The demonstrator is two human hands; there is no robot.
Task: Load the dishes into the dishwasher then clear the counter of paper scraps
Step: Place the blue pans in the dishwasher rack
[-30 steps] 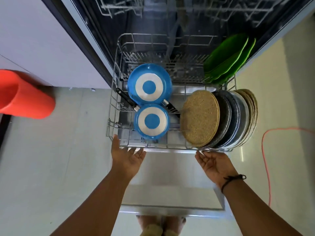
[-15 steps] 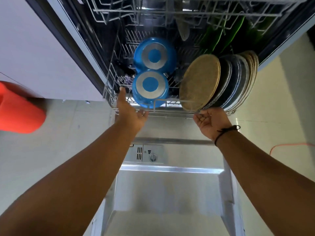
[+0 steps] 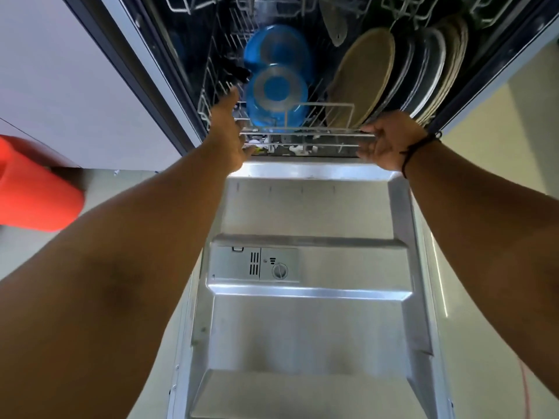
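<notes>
The lower rack (image 3: 302, 134) sits almost fully inside the dishwasher. It holds two blue pans (image 3: 276, 92) on the left, standing with their bases towards me. A speckled tan plate (image 3: 360, 80) fronts a row of several grey and tan plates (image 3: 429, 65) on the right. My left hand (image 3: 230, 131) presses with straight fingers on the rack's front left corner. My right hand (image 3: 390, 143) curls its fingers round the right end of the front rail. The green plates are hidden in the dark interior.
The dishwasher door (image 3: 302, 328) lies open and flat below my arms, with the detergent dispenser (image 3: 254, 264) on it. The upper rack (image 3: 211, 1) hangs above the dishes. An orange container (image 3: 33, 189) stands at the left, beside a white cabinet front (image 3: 60, 71). An orange cord (image 3: 526, 388) lies on the floor, right.
Both hands have pushed the lower rack from fully pulled out to nearly inside the dishwasher. The view has followed forward, and the door's inner face now shows.
</notes>
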